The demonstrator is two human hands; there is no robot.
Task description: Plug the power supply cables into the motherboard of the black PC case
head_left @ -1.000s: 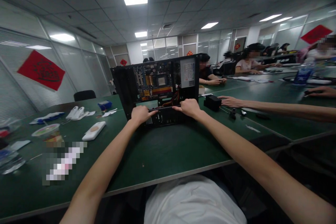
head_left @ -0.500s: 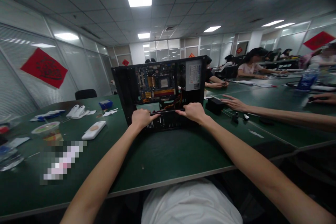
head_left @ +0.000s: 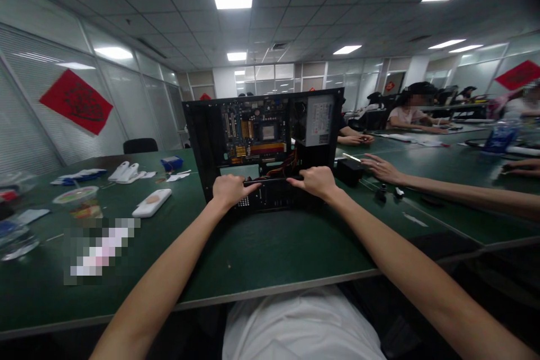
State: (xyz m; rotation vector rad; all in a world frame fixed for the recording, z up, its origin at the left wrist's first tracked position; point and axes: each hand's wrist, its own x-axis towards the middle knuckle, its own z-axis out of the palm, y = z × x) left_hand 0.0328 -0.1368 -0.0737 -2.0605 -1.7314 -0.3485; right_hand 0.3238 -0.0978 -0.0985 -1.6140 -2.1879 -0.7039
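Grip of the left hand (head_left: 228, 190) and the right hand (head_left: 318, 183) is clamping on an open computer case (head_left: 270, 195)

Both hands are holding the same lower near edge of the computer case, which is standing on the green surface (head_left: 274, 253), straight ahead of the camera. The thumbs are lying along this edge and pointing toward each other, with a gap between their tips; the other fingers are mostly hiding from view. The open side is facing the camera and showing the motherboard (head_left: 258, 126), the power supply (head_left: 319, 121) at the upper right, and coloured cables (head_left: 280, 169) running below them. Whether the case is leaning a little, I cannot tell. On the right, a black box (head_left: 349, 171) is sitting near the case, and a co-worker's hand (head_left: 383, 169) is reaching close to it; I cannot tell if they are touching. On the left, a white oblong item (head_left: 152, 203) is lying on the surface, a plastic cup (head_left: 82, 202) is standing near it, and a small blue packet (head_left: 172, 163) is resting farther back.
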